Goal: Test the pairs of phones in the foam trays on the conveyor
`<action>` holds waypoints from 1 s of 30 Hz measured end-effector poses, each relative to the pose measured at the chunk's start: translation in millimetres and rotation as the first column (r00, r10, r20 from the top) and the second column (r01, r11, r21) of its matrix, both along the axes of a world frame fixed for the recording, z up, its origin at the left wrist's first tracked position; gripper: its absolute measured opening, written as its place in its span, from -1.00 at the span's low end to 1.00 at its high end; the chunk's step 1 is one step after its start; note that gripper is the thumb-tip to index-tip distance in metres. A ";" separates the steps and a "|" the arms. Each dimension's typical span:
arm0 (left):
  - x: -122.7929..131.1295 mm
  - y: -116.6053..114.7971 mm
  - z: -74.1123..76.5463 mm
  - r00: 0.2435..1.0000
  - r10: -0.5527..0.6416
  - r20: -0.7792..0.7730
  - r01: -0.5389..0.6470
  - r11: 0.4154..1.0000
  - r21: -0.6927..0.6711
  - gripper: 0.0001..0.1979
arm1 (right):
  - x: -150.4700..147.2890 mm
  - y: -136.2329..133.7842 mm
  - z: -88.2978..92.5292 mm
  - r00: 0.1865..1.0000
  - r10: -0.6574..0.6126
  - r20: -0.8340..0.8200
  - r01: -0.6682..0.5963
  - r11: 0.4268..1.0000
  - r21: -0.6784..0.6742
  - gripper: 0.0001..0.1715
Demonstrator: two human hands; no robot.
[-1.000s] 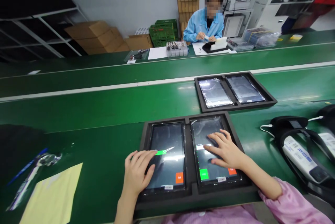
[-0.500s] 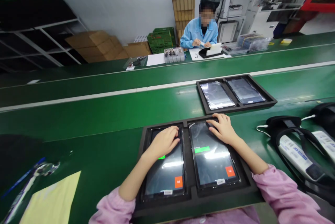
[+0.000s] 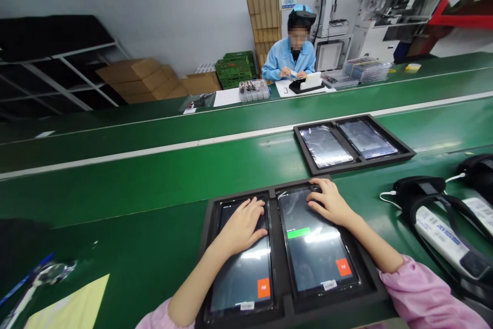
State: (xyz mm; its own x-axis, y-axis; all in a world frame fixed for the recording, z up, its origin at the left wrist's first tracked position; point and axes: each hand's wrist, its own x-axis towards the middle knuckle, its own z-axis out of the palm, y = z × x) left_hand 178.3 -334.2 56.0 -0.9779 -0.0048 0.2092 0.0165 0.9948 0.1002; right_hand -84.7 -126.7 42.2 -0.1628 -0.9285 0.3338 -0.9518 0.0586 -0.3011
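Note:
Two tablets lie side by side in a black foam tray [image 3: 280, 267] in front of me. My left hand [image 3: 243, 226] rests over the upper part of the left tablet [image 3: 239, 283], fingers stretched and somewhat apart, holding nothing. On the right tablet [image 3: 316, 252] a green bar and a red "Fail" box are lit. My right hand [image 3: 329, 200] is at that tablet's top right edge, fingers spread, with fingertips at the screen and the tray's rim. The left tablet shows a red "Fail" box too; my hand covers part of its screen.
Beyond lies a second foam tray [image 3: 364, 165] with two film-covered tablets. Black headsets with straps [image 3: 419, 185] and white cables are at right. A yellow paper [image 3: 71, 303] lies at left near a pen [image 3: 26, 277]. Across the green bench a person in blue [image 3: 290, 59] works.
The camera view has tilted, so the scene sits slightly lower. My left hand's fingers have spread and now hide the left screen's green bar. My right hand stays about where it was.

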 end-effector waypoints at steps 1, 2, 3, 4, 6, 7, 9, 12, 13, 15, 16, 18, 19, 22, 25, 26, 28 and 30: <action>0.4 1.0 0.3 1.000 0.004 -0.011 -0.004 1.000 0.017 -0.70 | -0.5 0.3 0.1 1.000 -0.003 0.031 0.003 1.000 -0.008 -0.75; 0.9 2.3 1.1 0.999 0.024 -0.031 -0.024 0.999 0.030 -0.72 | -1.1 0.5 -0.1 0.998 -0.024 0.058 0.025 0.999 -0.020 -0.74; 1.5 3.5 2.2 0.997 0.053 -0.055 -0.051 0.998 0.035 -0.74 | -1.7 0.3 -0.7 0.995 -0.061 0.083 0.065 0.997 -0.037 -0.72; 1.9 4.3 3.4 0.993 0.086 -0.083 -0.084 0.996 0.031 -0.76 | -2.4 0.0 -1.5 0.989 -0.101 0.108 0.107 0.993 -0.057 -0.70; 2.2 4.0 5.6 0.980 0.147 -0.132 -0.148 0.989 0.003 -0.74 | -3.7 -0.8 -3.9 0.976 -0.150 0.157 0.168 0.980 -0.106 -0.64; 2.2 2.9 6.2 0.973 0.176 -0.150 -0.179 0.984 -0.008 -0.73 | -4.3 -1.1 -5.3 0.972 -0.156 0.177 0.181 0.975 -0.132 -0.60; 1.9 -0.5 6.8 0.958 0.234 -0.162 -0.238 0.971 -0.005 -0.70 | -5.2 -1.0 -8.0 0.970 -0.144 0.196 0.177 0.970 -0.164 -0.56; 1.6 -4.5 7.2 0.949 0.295 -0.116 -0.292 0.956 0.035 -0.67 | -6.2 0.2 -10.7 0.980 -0.099 0.174 0.132 0.974 -0.186 -0.56; 1.6 -4.9 7.6 0.946 0.308 -0.098 -0.305 0.951 0.044 -0.66 | -6.4 0.5 -10.8 0.984 -0.087 0.156 0.117 0.975 -0.191 -0.57; 1.6 -4.7 9.1 0.938 0.336 -0.086 -0.331 0.941 0.061 -0.64 | -6.0 0.0 -8.9 0.986 -0.103 0.127 0.125 0.976 -0.179 -0.60; 1.5 -4.4 9.9 0.930 0.356 -0.089 -0.350 0.934 0.074 -0.63 | -5.4 -1.1 -6.8 0.982 -0.153 0.115 0.168 0.977 -0.134 -0.61; 0.7 -4.4 10.6 0.904 0.422 -0.064 -0.415 0.904 0.106 -0.61 | -3.0 -5.0 -0.8 0.950 -0.305 0.074 0.304 0.952 0.025 -0.62; -0.1 -4.8 10.3 0.886 0.462 -0.036 -0.455 0.883 0.117 -0.61 | -1.2 -7.6 2.7 0.925 -0.378 0.041 0.372 0.922 0.109 -0.62; -3.9 -7.7 6.8 0.839 0.542 0.045 -0.543 0.831 0.121 -0.62 | 5.0 -16.9 13.6 0.880 -0.472 -0.055 0.469 0.845 0.258 -0.66; -8.0 -12.4 3.9 0.833 0.547 0.081 -0.553 0.827 0.104 -0.63 | 6.8 -26.1 25.6 0.896 -0.434 -0.092 0.438 0.831 0.344 -0.70; -8.9 -14.2 4.1 0.833 0.545 0.095 -0.552 0.828 0.098 -0.62 | 5.2 -29.3 30.4 0.906 -0.414 -0.093 0.416 0.826 0.381 -0.71; -10.1 -17.8 6.7 0.835 0.538 0.120 -0.548 0.832 0.085 -0.62 | -1.5 -35.8 41.1 0.922 -0.379 -0.080 0.372 0.809 0.454 -0.71; -10.6 -20.7 11.2 0.836 0.527 0.149 -0.541 0.838 0.068 -0.61 | -10.7 -41.7 52.1 0.934 -0.352 -0.059 0.330 0.787 0.521 -0.70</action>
State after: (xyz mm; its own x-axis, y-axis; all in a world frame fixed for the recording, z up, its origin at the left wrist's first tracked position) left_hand 167.7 -354.9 67.2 -0.8339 -0.5486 0.0599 -0.5332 0.8289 0.1693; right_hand -95.4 -168.4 94.3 -0.5040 -0.8425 -0.1900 -0.8283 0.5339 -0.1700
